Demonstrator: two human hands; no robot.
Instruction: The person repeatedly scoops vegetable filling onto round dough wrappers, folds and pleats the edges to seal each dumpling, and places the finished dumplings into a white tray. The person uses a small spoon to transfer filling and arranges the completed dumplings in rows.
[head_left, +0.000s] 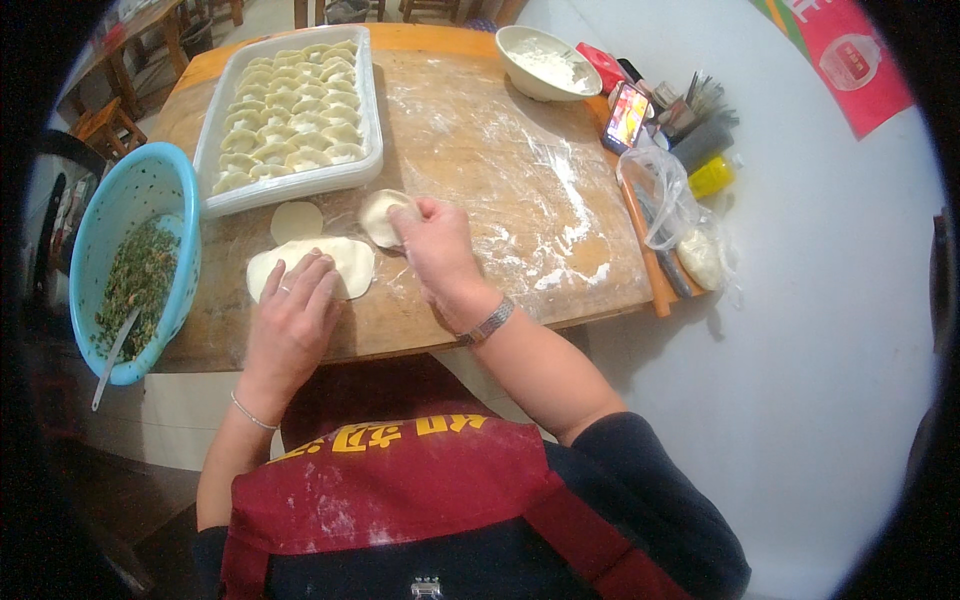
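My left hand (296, 307), wearing a ring, lies with its fingertips on overlapping flat dough wrappers (352, 266) near the table's front edge. Nothing shows lifted in its fingers. Just beyond them, a single round wrapper (296, 223) lies flat by the tray. To the right, my right hand (442, 240) pinches the edge of a round dough wrapper (382, 217) between thumb and fingers. My fingers cover its right side, and whether it rests on the board is hard to tell. Rows of folded dumplings (289, 120) fill the white plastic tray (378, 135).
A blue basin (191, 187) of chopped green filling (139, 281), with a spoon (116, 360), stands at left. A flour bowl (517, 75) sits at the far right corner. Along the right edge are a phone (627, 116), plastic bag (660, 195) and wooden rolling pin (649, 255).
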